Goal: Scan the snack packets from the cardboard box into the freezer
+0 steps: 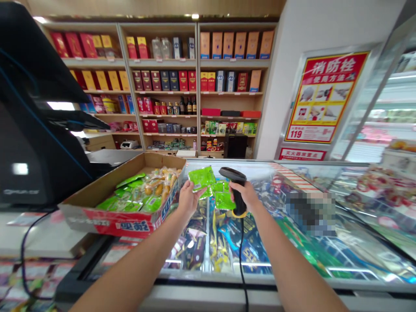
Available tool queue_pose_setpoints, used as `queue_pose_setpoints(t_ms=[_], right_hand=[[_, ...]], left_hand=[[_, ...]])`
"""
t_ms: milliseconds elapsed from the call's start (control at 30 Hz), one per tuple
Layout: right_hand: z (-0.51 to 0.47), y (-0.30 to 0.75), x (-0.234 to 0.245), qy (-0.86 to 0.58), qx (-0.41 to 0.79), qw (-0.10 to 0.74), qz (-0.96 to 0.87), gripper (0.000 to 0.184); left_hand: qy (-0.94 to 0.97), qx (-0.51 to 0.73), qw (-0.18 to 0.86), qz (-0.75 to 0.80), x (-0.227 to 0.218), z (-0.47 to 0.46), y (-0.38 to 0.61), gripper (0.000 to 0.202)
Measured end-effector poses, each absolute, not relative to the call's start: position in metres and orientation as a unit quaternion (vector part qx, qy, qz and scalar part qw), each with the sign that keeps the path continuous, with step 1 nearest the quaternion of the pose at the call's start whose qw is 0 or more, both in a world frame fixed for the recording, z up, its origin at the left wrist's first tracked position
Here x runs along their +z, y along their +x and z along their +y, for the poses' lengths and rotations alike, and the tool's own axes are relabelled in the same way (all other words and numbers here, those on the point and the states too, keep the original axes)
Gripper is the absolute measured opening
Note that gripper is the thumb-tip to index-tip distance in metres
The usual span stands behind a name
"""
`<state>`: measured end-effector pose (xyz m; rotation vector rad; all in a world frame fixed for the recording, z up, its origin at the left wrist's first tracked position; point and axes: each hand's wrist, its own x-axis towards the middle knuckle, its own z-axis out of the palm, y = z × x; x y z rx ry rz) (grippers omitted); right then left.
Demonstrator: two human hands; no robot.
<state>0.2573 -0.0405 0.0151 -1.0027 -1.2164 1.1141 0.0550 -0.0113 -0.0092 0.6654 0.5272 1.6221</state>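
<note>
My left hand [187, 198] pinches a small green snack packet [201, 177] and holds it up above the glass freezer lid [325, 260]. My right hand [247, 195] is wrapped round the grip of a black barcode scanner [234, 182], whose head points toward the packet. The scanner's black cable [242, 255] hangs down past the freezer's front edge. Two more green packets [224, 197] lie on the glass between my hands. To the left, a shallow cardboard tray [107, 214] holds several green and yellow snack packets.
A black register screen [32, 143] stands at the left on the counter. Wooden shelves [195, 93] of boxed bottles fill the back wall. A red and yellow fire hydrant notice [325, 97] hangs at the right beside a glass-door cooler [383, 112].
</note>
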Motion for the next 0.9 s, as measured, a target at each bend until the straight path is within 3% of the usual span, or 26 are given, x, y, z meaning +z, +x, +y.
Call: queue_pose_setpoints(t_ms=[133, 300, 900], right_hand=[[-0.049, 0.248, 0.014, -0.425, 0.492, 0.486, -0.584, 0.024], [-0.059, 0.225, 0.008, -0.447, 0.507, 0.400, -0.620, 0.024], [-0.066, 0.206, 0.003, -0.459, 0.547, 0.412, -0.567, 0.026]], left_hand=[[0.278, 0.677, 0.645, 0.218, -0.038, 0.006, 0.054, 0.005], [0.273, 0.681, 0.652, 0.192, -0.043, 0.007, 0.044, 0.017], [0.273, 0.679, 0.654, 0.192, -0.036, 0.002, 0.049, 0.026]])
